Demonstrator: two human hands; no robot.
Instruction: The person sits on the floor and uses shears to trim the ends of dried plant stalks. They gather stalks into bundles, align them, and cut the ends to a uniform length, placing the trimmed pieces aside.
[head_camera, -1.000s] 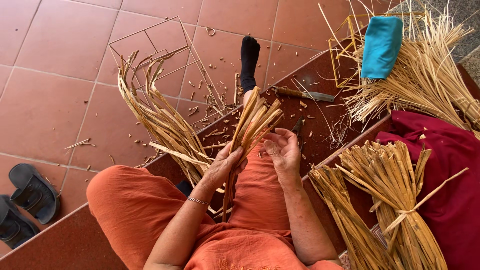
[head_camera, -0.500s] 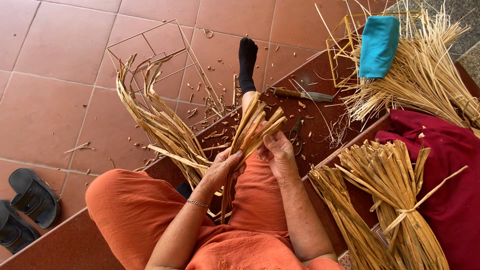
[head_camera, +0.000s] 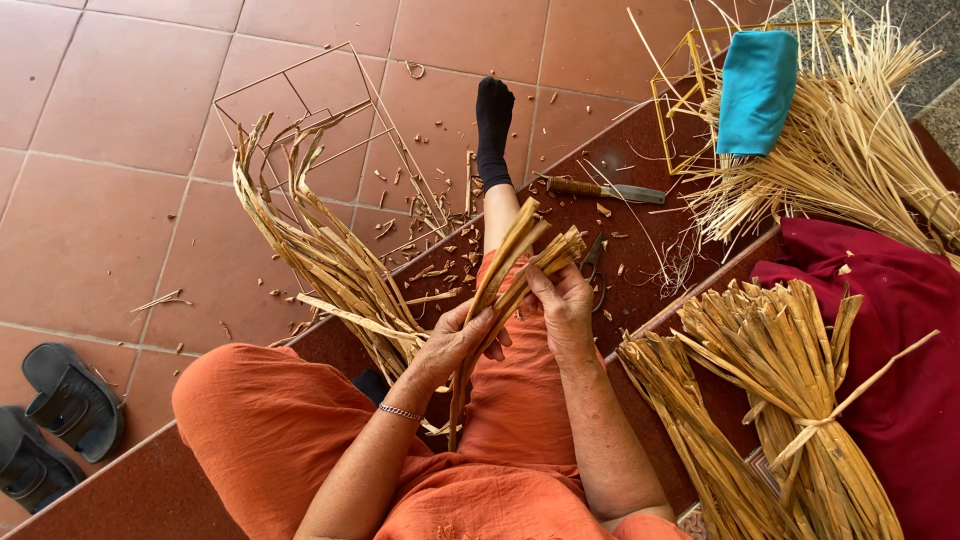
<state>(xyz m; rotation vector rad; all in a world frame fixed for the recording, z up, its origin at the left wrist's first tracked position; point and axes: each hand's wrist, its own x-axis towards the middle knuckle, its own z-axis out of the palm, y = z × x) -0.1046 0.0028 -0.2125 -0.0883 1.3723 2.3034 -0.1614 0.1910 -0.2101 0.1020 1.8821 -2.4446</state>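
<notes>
Since 0.5 s ago the strip bundle (head_camera: 505, 285) has tilted a bit more to the right, its top ends fanning toward the scissors (head_camera: 594, 268); both hands kept their grip. L hand (head_camera: 447, 345) wraps the bundle's middle w/ fingers curled shut round it; R hand (head_camera: 563, 303) pinches the upper strips, thumb & fingers closed on them. Bundle sits over the lap, above the orange trousers (head_camera: 270, 425), lower end running down btw the knees. Left of it, a loose pile of dried strips (head_camera: 320, 250) leans against a wire frame (head_camera: 300, 100) on the tiled floor. Right: 2 tied sheaves (head_camera: 780, 400) beside a dark red cloth (head_camera: 890, 300). Knife (head_camera: 605, 189) lies on the step near the black-socked foot (head_camera: 493, 125). Teal cloth (head_camera: 755, 90) rests on the straw heap (head_camera: 850, 150). Sandals (head_camera: 55, 410) at far left.
</notes>
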